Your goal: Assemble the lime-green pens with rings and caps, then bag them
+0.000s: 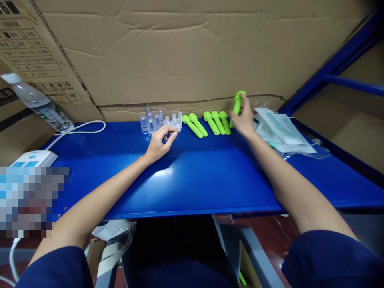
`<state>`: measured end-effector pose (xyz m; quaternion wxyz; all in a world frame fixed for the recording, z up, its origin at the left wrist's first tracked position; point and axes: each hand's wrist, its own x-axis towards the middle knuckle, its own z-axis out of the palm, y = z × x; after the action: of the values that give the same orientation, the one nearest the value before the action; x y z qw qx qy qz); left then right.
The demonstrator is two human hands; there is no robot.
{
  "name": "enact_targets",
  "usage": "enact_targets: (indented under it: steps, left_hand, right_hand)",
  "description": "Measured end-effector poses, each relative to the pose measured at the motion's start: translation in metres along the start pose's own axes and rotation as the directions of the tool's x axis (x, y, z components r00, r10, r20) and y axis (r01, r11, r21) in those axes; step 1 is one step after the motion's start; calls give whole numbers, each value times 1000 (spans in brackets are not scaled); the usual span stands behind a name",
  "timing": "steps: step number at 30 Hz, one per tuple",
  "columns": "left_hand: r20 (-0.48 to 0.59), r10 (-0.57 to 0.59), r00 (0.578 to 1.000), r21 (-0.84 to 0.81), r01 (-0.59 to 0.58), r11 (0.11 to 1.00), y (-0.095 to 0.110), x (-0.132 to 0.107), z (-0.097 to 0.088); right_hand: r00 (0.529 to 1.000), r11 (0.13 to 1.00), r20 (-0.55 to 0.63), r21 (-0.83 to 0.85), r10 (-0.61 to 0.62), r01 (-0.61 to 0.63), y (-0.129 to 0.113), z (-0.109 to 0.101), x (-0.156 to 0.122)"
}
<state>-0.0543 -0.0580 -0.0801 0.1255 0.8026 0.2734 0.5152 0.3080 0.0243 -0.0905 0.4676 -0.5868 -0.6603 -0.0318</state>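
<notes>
My right hand (244, 120) pinches a bright green plastic tube (238, 103) and holds it upright above the blue table (192, 180), at the right end of a row of several more green tubes (207, 123) lying flat. My left hand (159, 142) rests at the foot of a cluster of small clear plastic caps (156, 119), thumb and fingers curled together on one clear cap (171, 128) at the cluster's near edge.
Clear plastic packets (280, 130) lie right of the green tubes. A water bottle (39, 102), a white cable (81, 130) and a white power strip (33, 159) sit at the far left. Cardboard (186, 52) walls the back. A blue frame (345, 60) rises at the right.
</notes>
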Motion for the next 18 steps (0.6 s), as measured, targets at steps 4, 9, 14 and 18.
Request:
enact_targets:
  steps: [4, 9, 14, 18]
  left_hand:
    - [2, 10, 1000, 1, -10, 1000, 1, 0, 0]
    - [7, 11, 1000, 9, -11, 1000, 0, 0, 1]
    - [-14, -50, 999, 19, 50, 999, -4, 1, -2]
    - [-49, -81, 996, 17, 82, 996, -10, 2, -5]
  right_hand:
    - [973, 965, -12, -125, 231, -230, 10, -8, -3]
    - [925, 909, 39, -208, 378, -362, 16, -7, -7]
    - [935, 924, 82, -206, 345, -323, 29, -2, -6]
    - [944, 932, 82, -203, 320, -299, 34, 1, -6]
